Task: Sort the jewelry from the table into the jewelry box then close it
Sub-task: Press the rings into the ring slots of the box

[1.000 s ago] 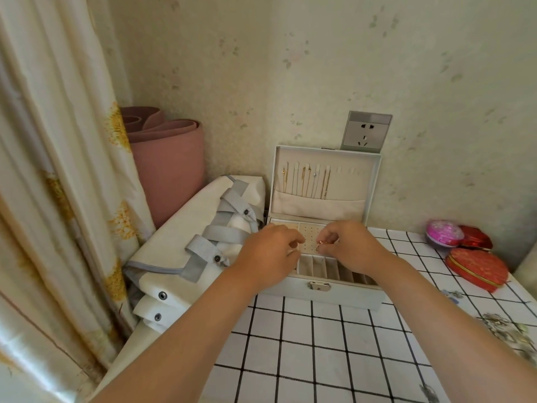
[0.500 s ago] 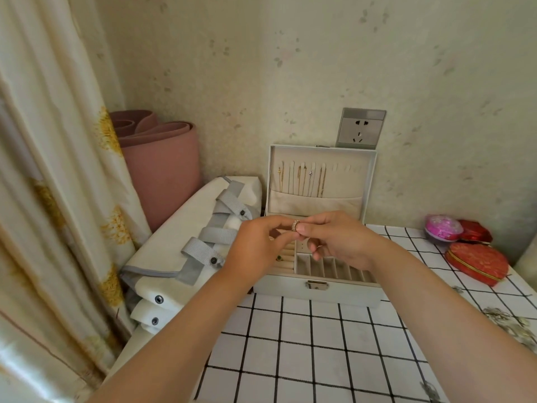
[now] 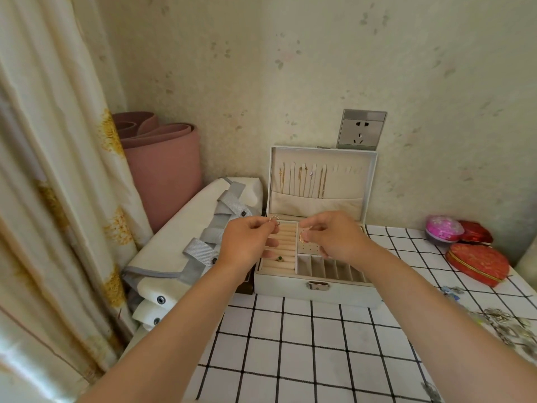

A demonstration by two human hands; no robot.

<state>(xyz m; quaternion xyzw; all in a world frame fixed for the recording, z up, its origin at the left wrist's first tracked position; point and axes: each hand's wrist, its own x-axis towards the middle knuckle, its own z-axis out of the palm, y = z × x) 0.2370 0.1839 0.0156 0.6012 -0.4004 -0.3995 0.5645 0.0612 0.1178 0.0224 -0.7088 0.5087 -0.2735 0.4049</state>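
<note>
Both hands are up over the open jewelry box (image 3: 316, 289), which sits at the middle of the frame on the checked tablecloth (image 3: 290, 344) with its lid (image 3: 322, 178) standing upright against the wall. The left hand (image 3: 247, 242) pinches a small silvery ring (image 3: 274, 219) between thumb and fingertip, held above the ring rolls in the box's left compartment. The right hand (image 3: 334, 235) grips a gold ring (image 3: 303, 235) the same way, over the perforated earring panel just right of those rolls. One ring with a dark stone (image 3: 279, 259) already sits tucked in a lower roll. Thin chains (image 3: 302, 181) hang in a row inside the lid. At the right edge of the frame a scatter of loose jewelry (image 3: 505, 327) lies on the cloth, well apart from the box, and farther up the right side are a red heart-shaped case (image 3: 476, 264) and a pink round case (image 3: 443, 228).
</note>
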